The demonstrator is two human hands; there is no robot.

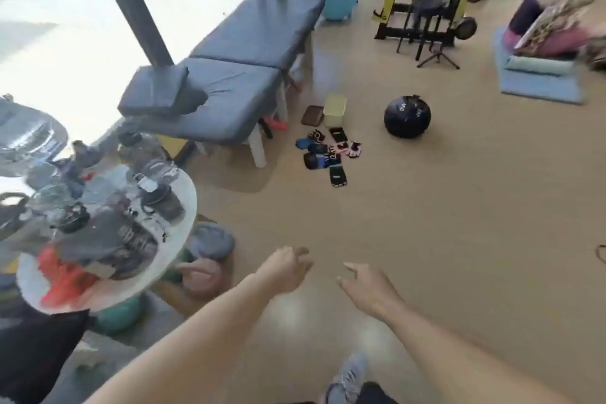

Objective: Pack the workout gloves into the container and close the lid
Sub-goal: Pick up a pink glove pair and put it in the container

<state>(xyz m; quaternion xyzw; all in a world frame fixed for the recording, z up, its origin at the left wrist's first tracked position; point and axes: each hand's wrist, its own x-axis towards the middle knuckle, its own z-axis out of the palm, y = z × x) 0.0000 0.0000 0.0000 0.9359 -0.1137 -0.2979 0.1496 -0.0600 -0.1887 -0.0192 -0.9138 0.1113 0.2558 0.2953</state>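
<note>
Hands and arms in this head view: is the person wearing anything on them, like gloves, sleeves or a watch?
Nothing that shows. The left hand and right hand are bare, with no gloves, and no ring can be made out. Both forearms are uncovered up to the picture's bottom edge, with no sleeve, watch or band in view. The picture is a little blurred, so small items could be missed.

Gym floor and gear surfaces
Smooth tan floor (pixel 426 207), faintly glossy; dark fabric workout gloves (pixel 328 154); at 12 o'clock, pale-yellow matt plastic container (pixel 334 110).
</note>
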